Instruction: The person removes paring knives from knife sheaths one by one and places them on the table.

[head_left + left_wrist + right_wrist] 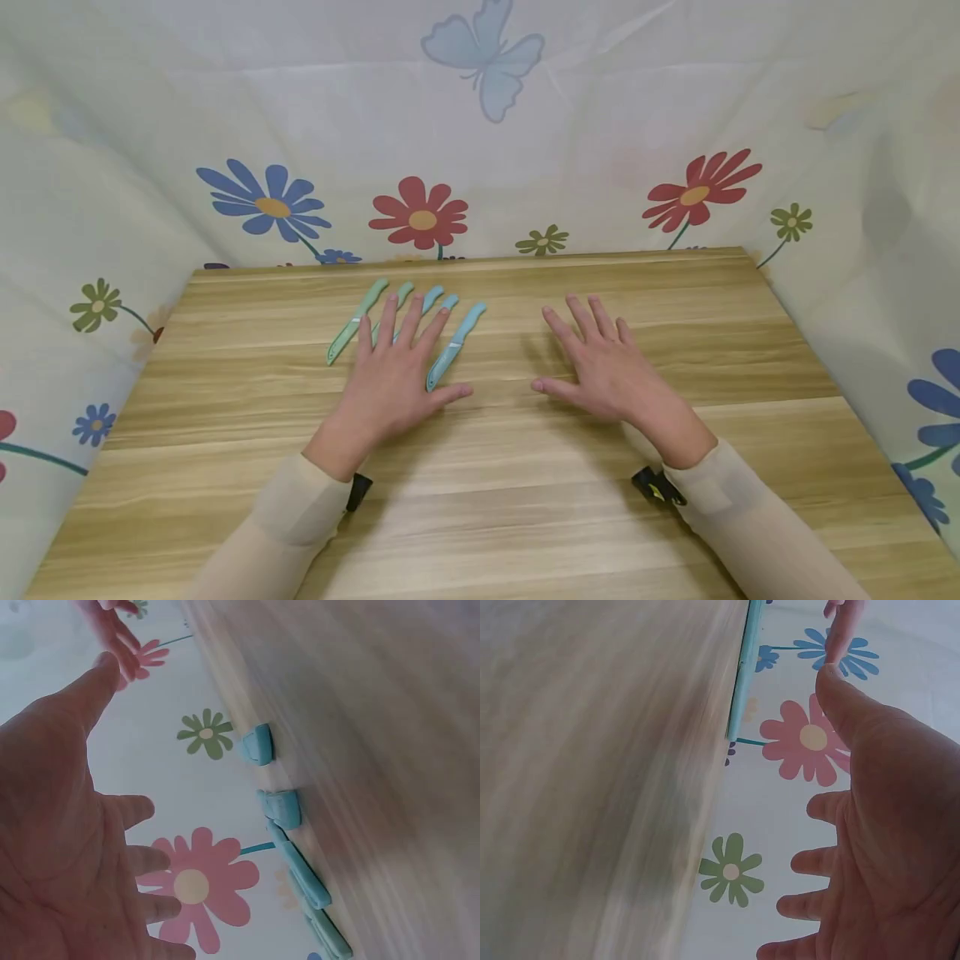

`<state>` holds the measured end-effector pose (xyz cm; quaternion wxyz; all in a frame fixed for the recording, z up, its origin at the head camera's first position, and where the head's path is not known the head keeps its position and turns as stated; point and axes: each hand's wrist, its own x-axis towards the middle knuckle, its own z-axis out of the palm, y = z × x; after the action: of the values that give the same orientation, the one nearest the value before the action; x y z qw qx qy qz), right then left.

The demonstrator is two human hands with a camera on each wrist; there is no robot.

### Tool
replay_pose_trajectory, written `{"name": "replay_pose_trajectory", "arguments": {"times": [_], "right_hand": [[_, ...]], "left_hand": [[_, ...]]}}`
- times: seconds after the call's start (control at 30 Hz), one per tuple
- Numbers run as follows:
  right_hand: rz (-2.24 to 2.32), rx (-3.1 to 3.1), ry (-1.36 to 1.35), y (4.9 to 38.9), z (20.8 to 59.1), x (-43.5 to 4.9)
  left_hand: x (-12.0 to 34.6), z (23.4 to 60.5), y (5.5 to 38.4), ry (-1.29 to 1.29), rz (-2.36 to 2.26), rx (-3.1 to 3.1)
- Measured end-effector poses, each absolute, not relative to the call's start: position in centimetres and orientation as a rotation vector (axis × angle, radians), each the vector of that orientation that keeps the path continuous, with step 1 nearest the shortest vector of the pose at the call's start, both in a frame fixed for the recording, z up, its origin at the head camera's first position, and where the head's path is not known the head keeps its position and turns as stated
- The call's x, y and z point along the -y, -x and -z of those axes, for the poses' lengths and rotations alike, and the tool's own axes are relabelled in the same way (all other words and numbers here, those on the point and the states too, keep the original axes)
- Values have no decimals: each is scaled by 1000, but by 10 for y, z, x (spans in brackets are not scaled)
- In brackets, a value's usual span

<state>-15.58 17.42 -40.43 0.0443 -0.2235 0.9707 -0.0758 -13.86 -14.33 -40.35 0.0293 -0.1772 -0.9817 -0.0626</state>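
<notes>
Several sheathed knives lie slantwise side by side on the table, left of the middle. A green knife (357, 322) is at the left end and a blue knife (456, 346) at the right end. Between them, the handles of another green knife (405, 292) and two blue ones show past my left fingers. My left hand (393, 383) is spread over the row, palm down, hiding parts of the middle knives; the left wrist view shows the palm raised above the table. To the right, my right hand (607, 371) hovers with fingers spread, holding nothing, its shadow beside it.
The wood-grain table (495, 517) ends at a white cloth backdrop (585, 150) printed with flowers and a butterfly. The cloth also rises along both sides. A dark strap piece (660, 485) shows under the right wrist, another (359, 492) under the left.
</notes>
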Motion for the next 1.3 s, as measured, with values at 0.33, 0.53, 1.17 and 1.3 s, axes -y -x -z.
{"name": "replay_pose_trajectory", "arguments": {"times": [0.33,0.53,1.17,1.3], "right_hand": [[218,-2979,707,160,398,-169],[213,-2975,706,162,398,-166],[240,-3004,709,169,395,-146],[250,-3015,700,170,396,-143]], "left_hand": [[141,396,149,567,170,3022],[140,394,158,601,147,2978],[127,391,193,590,123,3030],[124,393,202,582,96,3044]]}}
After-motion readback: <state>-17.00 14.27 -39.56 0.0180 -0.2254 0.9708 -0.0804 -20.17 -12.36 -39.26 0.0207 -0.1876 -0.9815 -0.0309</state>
